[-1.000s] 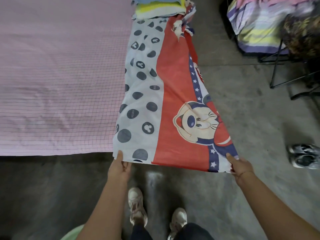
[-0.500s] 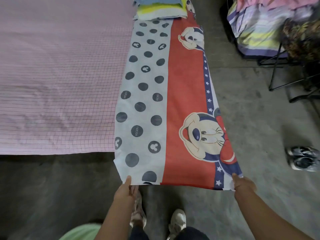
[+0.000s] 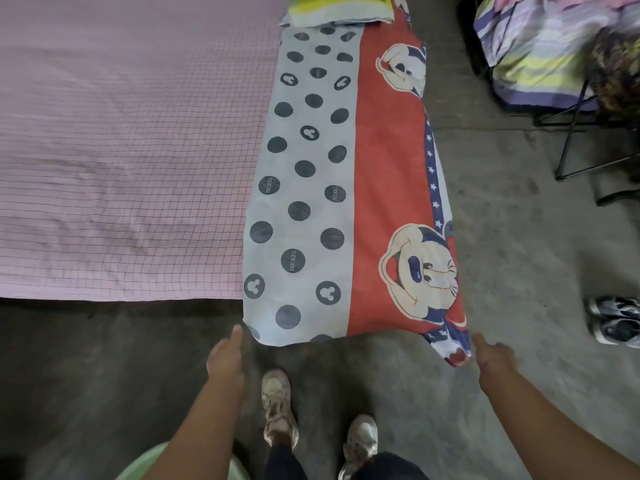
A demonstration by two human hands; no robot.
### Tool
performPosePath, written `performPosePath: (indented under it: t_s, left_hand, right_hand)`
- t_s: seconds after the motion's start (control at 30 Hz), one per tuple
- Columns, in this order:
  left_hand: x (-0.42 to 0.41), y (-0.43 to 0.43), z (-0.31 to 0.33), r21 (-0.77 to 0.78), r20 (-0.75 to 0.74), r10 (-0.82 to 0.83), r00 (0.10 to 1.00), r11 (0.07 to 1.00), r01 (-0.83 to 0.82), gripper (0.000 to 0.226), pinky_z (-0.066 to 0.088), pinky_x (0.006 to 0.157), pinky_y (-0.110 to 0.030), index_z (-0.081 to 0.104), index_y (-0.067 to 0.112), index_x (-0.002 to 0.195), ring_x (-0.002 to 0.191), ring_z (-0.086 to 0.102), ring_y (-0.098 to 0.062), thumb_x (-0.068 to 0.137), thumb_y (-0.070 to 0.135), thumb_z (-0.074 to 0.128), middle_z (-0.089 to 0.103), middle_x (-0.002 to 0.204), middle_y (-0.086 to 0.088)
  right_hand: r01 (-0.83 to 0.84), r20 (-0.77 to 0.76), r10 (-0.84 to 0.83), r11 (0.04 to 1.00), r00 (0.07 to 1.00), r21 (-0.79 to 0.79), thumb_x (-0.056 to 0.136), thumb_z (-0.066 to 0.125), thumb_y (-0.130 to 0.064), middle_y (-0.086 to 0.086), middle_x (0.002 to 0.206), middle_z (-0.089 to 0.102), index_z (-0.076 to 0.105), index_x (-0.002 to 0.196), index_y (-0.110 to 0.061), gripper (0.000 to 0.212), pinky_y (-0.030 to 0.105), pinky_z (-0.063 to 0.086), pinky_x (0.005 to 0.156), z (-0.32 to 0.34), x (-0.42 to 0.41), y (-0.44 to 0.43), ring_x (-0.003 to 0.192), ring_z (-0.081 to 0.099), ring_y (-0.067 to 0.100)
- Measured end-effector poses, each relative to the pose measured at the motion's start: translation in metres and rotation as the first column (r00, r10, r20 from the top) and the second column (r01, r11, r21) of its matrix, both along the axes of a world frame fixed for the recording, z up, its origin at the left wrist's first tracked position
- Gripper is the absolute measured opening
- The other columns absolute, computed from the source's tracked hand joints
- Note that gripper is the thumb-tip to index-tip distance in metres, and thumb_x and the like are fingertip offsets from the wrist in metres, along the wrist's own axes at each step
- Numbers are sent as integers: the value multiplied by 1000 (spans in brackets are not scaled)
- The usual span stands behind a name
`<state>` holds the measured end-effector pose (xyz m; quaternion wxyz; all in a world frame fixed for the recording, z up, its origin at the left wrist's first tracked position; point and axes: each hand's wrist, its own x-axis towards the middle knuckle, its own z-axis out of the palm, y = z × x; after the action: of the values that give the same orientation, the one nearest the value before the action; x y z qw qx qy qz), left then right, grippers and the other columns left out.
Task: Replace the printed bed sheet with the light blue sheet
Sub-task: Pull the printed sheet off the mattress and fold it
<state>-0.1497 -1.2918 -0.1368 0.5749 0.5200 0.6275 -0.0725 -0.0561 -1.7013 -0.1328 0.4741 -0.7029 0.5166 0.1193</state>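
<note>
Fingers of left hand (image 3: 224, 358) and right hand (image 3: 495, 355) straight and empty at the near corners of the printed sheet (image 3: 349, 188), folded along the right side of the mattress (image 3: 121, 150); probably best to pinch both corners evenly, edges aligned.

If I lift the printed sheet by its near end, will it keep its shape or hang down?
Probably floppy: the printed sheet is thin cloth, and its near right corner already droops. Likely light, being few folded layers. It may slip down, since its near end passes the bed edge.
</note>
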Motion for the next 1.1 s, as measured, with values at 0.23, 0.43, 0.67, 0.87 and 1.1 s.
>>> performPosePath:
  t_s: [0.23, 0.43, 0.67, 0.87, 1.1]
  left_hand:
    - [59, 25, 13, 129, 130, -243, 961, 965, 227, 56, 33, 109, -43, 42, 8, 144, 134, 42, -29, 97, 34, 58, 44, 148, -6]
    - [81, 33, -22, 40, 140, -313, 940, 950, 310, 49, 46, 95, -41, 56, 6, 125, 108, 56, -31, 92, 42, 62, 60, 122, -10]
    - [70, 41, -42, -51, 153, -506, 849, 853, 519, 41, 47, 94, -42, 60, 7, 119, 106, 61, -30, 88, 34, 69, 67, 115, -9]
    - [78, 56, -48, -126, 270, -566, 779, 781, 612, 41, 47, 93, -41, 63, 20, 115, 104, 63, -23, 83, 43, 70, 70, 110, -1]
    - [64, 41, -68, -220, 296, -629, 719, 688, 692, 68, 52, 92, -47, 65, 20, 117, 106, 66, -28, 59, 46, 89, 73, 110, -1]
  right_hand:
    - [-312, 251, 330, 944, 910, -109, 80, 73, -44, 11, 146, 44, 39, 143, -12, 78, 46, 38, 108, 10, 65, 62, 132, 44, 33]
    - [-489, 202, 522, 851, 828, -193, 84, 70, -38, 9, 154, 34, 30, 150, -10, 82, 43, 27, 116, -18, 86, 77, 141, 32, 28]
    - [-351, 175, 347, 936, 922, -4, 80, 73, -46, 14, 138, 52, 36, 141, -9, 81, 47, 44, 102, -54, 86, 50, 119, 55, 34]
    - [-317, 204, 265, 902, 942, 293, 34, 82, -76, 13, 128, 61, 42, 139, -13, 129, 42, 57, 79, -68, 101, 25, 103, 66, 30]
    - [-414, 217, 358, 687, 908, 597, 58, 76, -67, 8, 107, 73, 64, 115, -17, 78, 32, 56, 71, -84, 85, 4, 89, 72, 21]
